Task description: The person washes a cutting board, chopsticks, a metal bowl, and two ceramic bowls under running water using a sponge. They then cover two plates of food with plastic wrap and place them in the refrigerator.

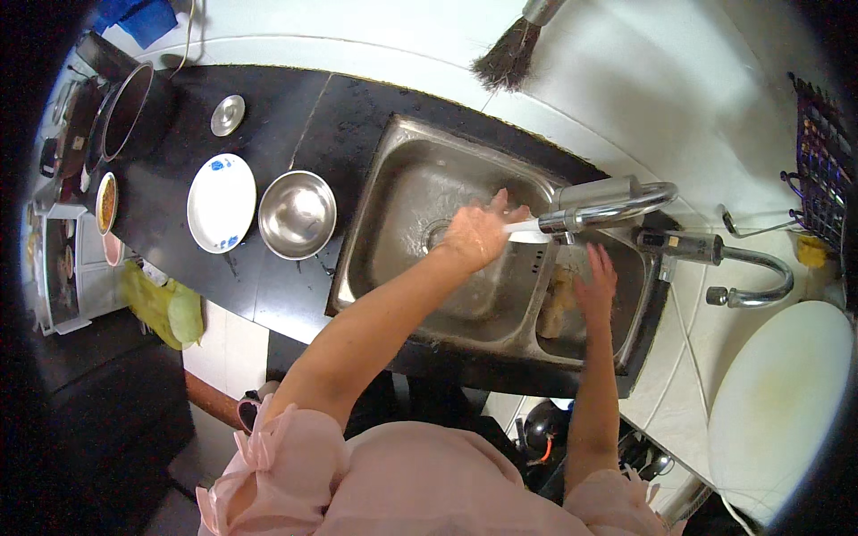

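Over the large basin of a stainless steel double sink, my left hand is under the stream from a chrome faucet, its fingers spread and nothing seen in it. My right hand hovers over the small basin, fingers extended, beside a light brown item that I cannot make out. A white object, partly hidden, shows under the faucet spout. Left of the sink stand a steel bowl, a white oval-looking plate with blue flowers and a small steel dish.
A dark pot and a dish of food are at the counter's far left. A second curved faucet stands right of the sink, near a large white cutting board. A dark brush hangs on the wall behind.
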A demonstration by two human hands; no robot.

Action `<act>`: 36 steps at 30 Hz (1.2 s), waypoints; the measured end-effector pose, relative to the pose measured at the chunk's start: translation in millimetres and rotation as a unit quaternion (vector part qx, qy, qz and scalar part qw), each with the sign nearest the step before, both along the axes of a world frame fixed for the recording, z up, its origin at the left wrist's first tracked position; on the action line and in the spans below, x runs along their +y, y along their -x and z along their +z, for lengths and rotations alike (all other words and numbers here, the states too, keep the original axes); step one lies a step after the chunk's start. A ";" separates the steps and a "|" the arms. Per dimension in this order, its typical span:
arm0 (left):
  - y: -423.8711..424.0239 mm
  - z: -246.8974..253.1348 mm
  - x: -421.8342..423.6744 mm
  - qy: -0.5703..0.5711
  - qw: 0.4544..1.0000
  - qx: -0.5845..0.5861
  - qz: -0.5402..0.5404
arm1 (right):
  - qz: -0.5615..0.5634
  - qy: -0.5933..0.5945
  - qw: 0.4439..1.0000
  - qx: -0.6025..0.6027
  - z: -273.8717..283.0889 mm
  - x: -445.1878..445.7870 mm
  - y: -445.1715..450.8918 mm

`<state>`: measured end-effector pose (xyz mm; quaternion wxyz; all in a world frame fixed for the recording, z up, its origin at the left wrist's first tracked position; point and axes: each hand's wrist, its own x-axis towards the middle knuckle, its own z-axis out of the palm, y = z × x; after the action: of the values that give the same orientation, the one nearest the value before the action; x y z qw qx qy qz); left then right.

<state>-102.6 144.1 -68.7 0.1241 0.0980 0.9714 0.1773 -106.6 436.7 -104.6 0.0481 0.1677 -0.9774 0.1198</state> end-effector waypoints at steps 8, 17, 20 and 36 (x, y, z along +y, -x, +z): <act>-39.7 -22.6 -34.8 0.053 0.997 0.052 0.001 | 0.134 0.226 0.961 -0.083 -8.5 -97.8 79.2; -83.8 1.9 -59.1 0.045 0.998 0.046 0.018 | 0.177 -0.040 0.979 -0.094 66.5 -91.4 -5.4; -89.5 39.5 -56.3 0.037 0.994 0.100 -0.039 | 0.157 0.082 0.973 -0.151 82.9 -124.2 -35.9; -123.2 43.2 -48.1 -0.059 0.977 -0.176 0.101 | -0.078 0.012 0.991 -0.110 32.4 -111.8 -96.9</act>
<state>20.7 96.0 -25.4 0.2688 -0.0258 0.9270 0.2605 -9.7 324.9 -72.3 -0.0488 0.0758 -0.9853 0.1449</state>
